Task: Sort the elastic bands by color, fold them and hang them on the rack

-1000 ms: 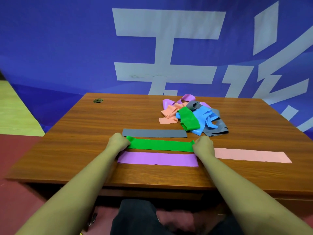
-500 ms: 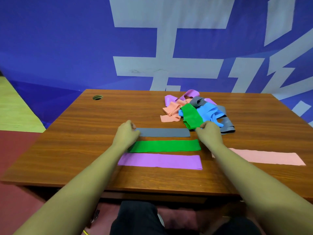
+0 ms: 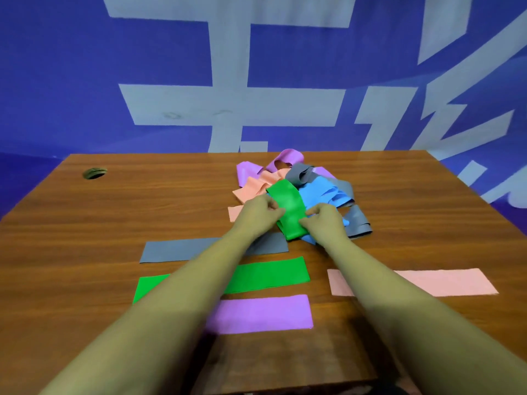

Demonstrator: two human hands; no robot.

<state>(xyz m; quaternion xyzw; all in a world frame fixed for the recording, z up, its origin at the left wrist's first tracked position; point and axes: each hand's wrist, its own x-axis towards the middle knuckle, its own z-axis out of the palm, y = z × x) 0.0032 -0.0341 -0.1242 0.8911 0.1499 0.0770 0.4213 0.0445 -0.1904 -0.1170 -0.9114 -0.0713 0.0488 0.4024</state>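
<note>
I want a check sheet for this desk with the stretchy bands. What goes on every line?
Surface: brown wooden desk, round hole at far left.
Job's things: flat grey band, green band, purple band, pink band; mixed pile behind; no rack in view.
Clutter: nothing seen.
Hands: left hand and right hand pinch the pile's green band.
Cables: nothing seen.
Surroundings: blue banner with pale characters.
</note>
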